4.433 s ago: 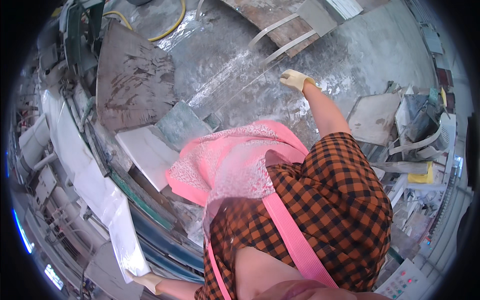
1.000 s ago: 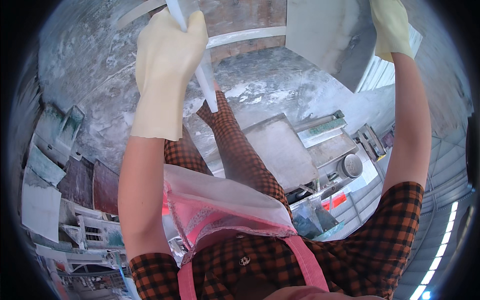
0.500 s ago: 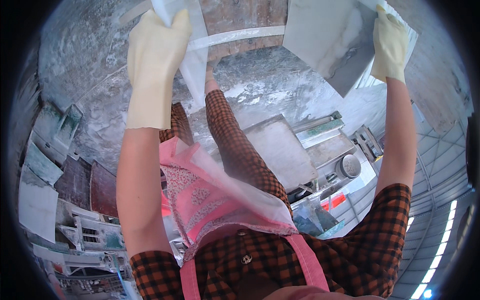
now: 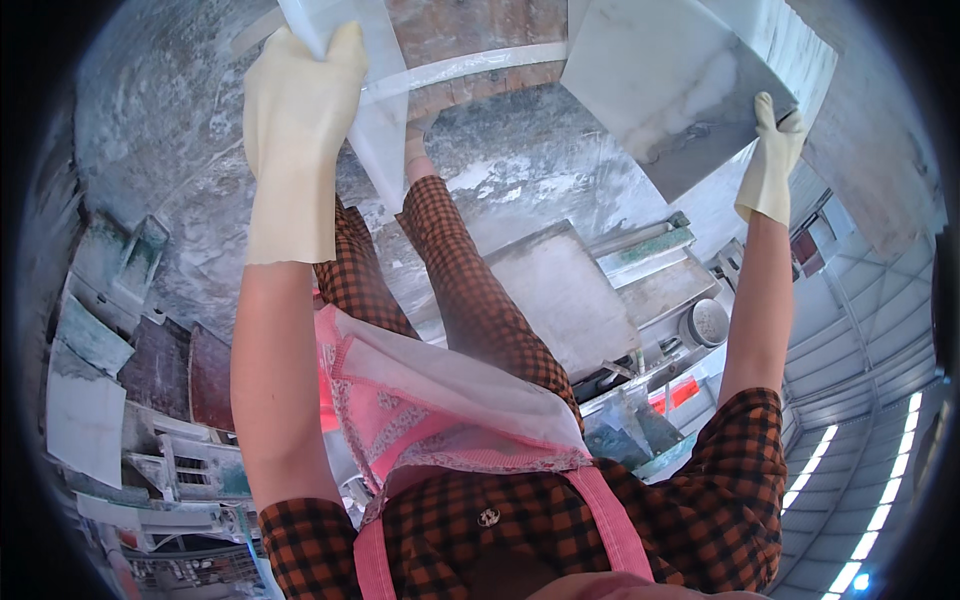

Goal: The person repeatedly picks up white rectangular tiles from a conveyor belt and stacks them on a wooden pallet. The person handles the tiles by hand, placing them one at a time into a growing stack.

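My left hand (image 4: pixel 300 120), in a cream rubber glove, is closed on a thin white sheet (image 4: pixel 378 150) that hangs down in front of my leg. I cannot tell whether it is foam or plastic. My right hand (image 4: pixel 770 160), gloved the same way, grips the right edge of a grey-white marble-veined slab (image 4: pixel 670 90), with the thumb on its face and the other fingers mostly hidden. The slab is tilted, one corner pointing down toward me. Just behind it are the ribbed white edges of a stack (image 4: pixel 812 50).
Between my hands is a brown wooden panel (image 4: pixel 480 25) crossed by a white strap (image 4: pixel 490 66). A flat pale board (image 4: pixel 565 295) and a round metal container (image 4: pixel 707 322) are at the right. Several slabs, among them a dark red one (image 4: pixel 212 380), lean at the left.
My right hand has moved down and slightly left along the slab's edge. The slab has shifted a little left and down. My left hand has moved slightly left with the white sheet.
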`<state>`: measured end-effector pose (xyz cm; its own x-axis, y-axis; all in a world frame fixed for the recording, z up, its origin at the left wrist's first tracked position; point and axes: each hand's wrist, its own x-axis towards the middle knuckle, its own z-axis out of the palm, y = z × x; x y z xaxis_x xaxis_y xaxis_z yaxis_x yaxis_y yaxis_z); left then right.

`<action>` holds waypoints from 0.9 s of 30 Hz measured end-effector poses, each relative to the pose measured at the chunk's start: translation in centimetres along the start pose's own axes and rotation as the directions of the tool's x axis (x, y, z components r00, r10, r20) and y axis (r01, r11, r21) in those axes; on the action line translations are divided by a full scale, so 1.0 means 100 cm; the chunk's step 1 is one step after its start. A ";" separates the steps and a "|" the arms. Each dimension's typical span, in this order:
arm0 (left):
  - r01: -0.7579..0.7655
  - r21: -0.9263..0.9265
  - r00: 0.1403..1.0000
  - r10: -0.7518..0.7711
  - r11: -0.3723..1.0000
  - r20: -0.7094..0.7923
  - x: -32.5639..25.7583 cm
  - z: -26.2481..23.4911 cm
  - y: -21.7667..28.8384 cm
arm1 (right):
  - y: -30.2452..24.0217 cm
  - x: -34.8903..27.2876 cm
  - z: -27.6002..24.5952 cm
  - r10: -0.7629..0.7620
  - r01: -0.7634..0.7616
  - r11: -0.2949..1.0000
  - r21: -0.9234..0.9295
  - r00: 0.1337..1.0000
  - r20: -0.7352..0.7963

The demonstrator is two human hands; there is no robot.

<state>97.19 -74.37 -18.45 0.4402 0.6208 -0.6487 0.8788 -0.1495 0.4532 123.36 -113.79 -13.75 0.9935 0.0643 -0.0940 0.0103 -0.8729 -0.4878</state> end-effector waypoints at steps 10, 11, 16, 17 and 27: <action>0.007 0.001 1.000 -0.007 1.000 -0.029 -0.004 0.006 0.014 | -0.008 -0.002 -0.003 0.177 -0.165 0.980 -0.114 0.978 0.110; 0.006 0.014 0.999 -0.005 1.000 -0.032 -0.005 0.006 0.016 | -0.006 0.000 -0.002 0.195 -0.174 0.974 -0.148 0.970 0.144; 0.011 0.061 1.000 -0.010 0.998 -0.022 -0.003 0.008 0.018 | 0.009 0.003 -0.005 0.287 -0.216 0.920 -0.326 0.939 0.189; 0.011 0.061 1.000 -0.009 0.998 -0.020 -0.002 0.009 0.016 | 0.012 -0.001 -0.009 0.267 -0.202 0.931 -0.303 0.944 0.192; -0.066 -0.068 0.996 0.061 0.996 -0.071 0.006 0.014 -0.001 | 0.044 -0.100 -0.049 0.333 -0.366 0.923 0.121 0.915 0.227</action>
<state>97.66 -75.06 -19.70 0.4787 0.6637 -0.5747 0.8335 -0.1377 0.5352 114.07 -120.65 -10.71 0.8870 -0.1219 -0.4454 -0.3673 -0.7707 -0.5206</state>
